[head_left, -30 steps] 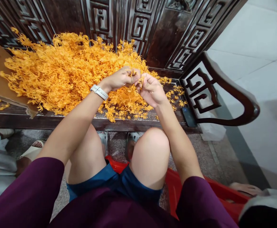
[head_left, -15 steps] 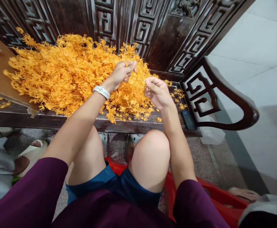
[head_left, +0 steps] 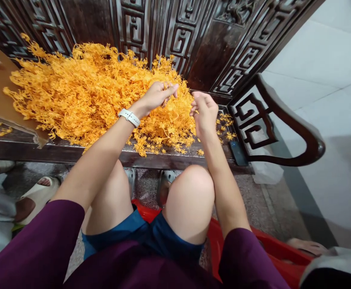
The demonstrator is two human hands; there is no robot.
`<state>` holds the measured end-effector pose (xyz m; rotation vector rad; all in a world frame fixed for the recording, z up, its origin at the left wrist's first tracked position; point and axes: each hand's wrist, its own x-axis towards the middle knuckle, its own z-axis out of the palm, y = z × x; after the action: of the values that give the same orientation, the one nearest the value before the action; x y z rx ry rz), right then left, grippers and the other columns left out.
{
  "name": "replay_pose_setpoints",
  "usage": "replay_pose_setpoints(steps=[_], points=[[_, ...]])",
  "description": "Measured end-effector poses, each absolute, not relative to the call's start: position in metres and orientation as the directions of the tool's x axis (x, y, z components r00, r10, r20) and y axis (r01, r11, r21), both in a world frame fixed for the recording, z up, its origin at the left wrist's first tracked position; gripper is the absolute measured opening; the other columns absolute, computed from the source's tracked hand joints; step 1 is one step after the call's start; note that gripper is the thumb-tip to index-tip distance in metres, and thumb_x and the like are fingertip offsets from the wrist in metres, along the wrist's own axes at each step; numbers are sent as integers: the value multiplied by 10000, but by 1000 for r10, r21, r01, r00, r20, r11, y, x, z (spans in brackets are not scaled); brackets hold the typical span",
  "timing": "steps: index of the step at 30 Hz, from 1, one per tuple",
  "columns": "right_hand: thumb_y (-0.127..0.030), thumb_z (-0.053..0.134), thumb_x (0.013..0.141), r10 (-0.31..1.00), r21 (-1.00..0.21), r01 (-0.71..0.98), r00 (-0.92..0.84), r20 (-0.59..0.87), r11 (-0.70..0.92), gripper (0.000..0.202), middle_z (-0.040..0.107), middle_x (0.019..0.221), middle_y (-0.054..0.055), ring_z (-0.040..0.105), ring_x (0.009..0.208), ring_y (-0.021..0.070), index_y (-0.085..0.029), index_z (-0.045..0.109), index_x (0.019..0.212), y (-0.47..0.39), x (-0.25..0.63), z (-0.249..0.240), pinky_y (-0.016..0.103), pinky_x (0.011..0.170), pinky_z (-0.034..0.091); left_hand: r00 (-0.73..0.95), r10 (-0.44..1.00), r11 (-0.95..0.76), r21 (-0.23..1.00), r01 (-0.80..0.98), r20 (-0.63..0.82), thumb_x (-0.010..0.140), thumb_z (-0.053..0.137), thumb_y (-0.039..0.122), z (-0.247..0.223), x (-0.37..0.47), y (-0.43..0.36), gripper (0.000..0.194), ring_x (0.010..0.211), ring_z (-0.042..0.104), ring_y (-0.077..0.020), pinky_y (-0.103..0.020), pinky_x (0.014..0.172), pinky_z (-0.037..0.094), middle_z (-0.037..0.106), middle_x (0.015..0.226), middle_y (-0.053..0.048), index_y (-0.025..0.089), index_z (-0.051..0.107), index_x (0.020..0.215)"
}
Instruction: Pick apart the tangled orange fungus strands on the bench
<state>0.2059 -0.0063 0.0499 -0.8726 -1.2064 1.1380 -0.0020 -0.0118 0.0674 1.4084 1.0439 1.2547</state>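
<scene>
A large heap of orange, branching plastic flower sprigs (head_left: 97,88) covers much of the dark wooden bench seat. My left hand (head_left: 160,95), with a white watch strap at the wrist, is closed over the right part of the heap. Orange strands show among its curled fingers, so it grips a sprig, though most of that is hard to separate from the heap behind. To its right, my right hand (head_left: 205,108) is raised with thumb and fingers pinched together. Whatever lies in that pinch is too small or hidden to name. The hands are apart.
Behind the heap rises the carved bench back (head_left: 163,36), with a curved armrest (head_left: 309,140) at right. Loose orange pieces (head_left: 225,120) and a dark phone-like object (head_left: 238,152) lie by the armrest. Cardboard (head_left: 9,96) is at left. Another person's sandalled foot (head_left: 39,196) shows lower left.
My right hand has moved slightly up and right and turned at the wrist. My left hand has shifted a little right and down. The heap looks about the same.
</scene>
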Motion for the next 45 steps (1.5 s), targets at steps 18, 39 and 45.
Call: replay_pose_setpoints(steps=[18,39,45], points=[[-898,854,710,900,-907,3,-124,418,422,701,582,795,-14,514,722,147,-242,645,841,3,203,35,325,655,412,259,871,-442,896,44,417,817,882,163,57,8,-5,341,824,683,-158,-324,819,537,645,773,1,205,546,778],[-596,1006,719,849,-926,-376,-495,184,-18,527,466,808,-20,446,714,151,-275,610,852,-38,191,72,299,646,510,431,860,-96,918,-384,271,1039,655,187,79,12,-33,354,557,393,-57,-219,545,351,488,679,17,155,611,690],[-652,1004,690,867,-870,-484,-388,313,98,571,386,796,-10,419,714,176,-294,584,837,-40,192,82,325,616,515,197,927,-184,843,-506,320,1049,525,81,79,4,-25,339,570,418,-60,-197,575,390,386,677,40,182,516,725]])
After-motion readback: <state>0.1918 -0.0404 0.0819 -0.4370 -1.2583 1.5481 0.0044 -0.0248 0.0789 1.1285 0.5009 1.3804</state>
